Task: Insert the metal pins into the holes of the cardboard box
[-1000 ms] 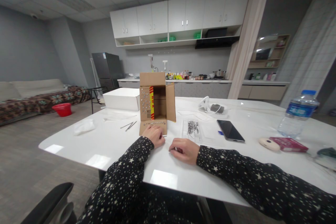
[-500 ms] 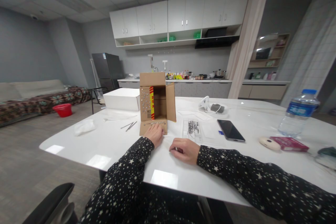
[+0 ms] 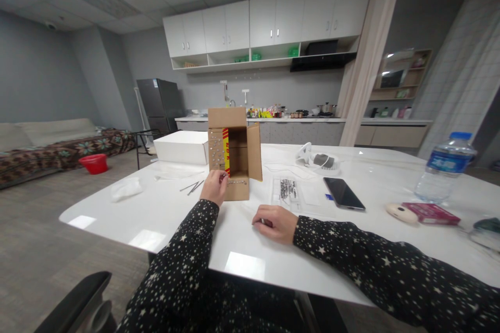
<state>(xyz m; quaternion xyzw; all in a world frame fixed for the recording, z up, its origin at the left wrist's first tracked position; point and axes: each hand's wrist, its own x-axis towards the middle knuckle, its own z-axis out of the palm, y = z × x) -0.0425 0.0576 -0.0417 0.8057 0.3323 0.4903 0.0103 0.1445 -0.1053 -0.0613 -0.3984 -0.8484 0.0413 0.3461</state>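
Cardboard box (image 3: 234, 153) stands on its side on the white table (image 3: 164, 213), its open mouth facing the person; the left hand (image 3: 214, 188) is lifted at the box's front left corner, fingers pinched on the edge of the bottom flap (image 3: 236, 189), which has a row of small silver dots on it; the right hand (image 3: 274, 222) lies curled on the table in front of the box and to its right, closed loosely over something small and dark that is too hidden to name; both sleeves are black with little white stars.

Just right of the box lies a clear packet of small metal pieces (image 3: 288, 190); further right of the box are a dark phone (image 3: 344, 193), a red flat pack (image 3: 430, 213) and a water bottle (image 3: 444, 168) with a blue cap and blue label; left of the box lie thin metal pins (image 3: 192, 186) and a crumpled white tissue (image 3: 125, 188); behind the box on its left is a white box (image 3: 182, 146).

The table is shiny and white; behind the box the room has a kitchen counter and white cupboards (image 3: 269, 21); far left of the box are a sofa and a red bowl (image 3: 93, 163) on the floor.

A red and yellow strip runs down the box's left flap; its writing is too small to read; so is the bottle label.
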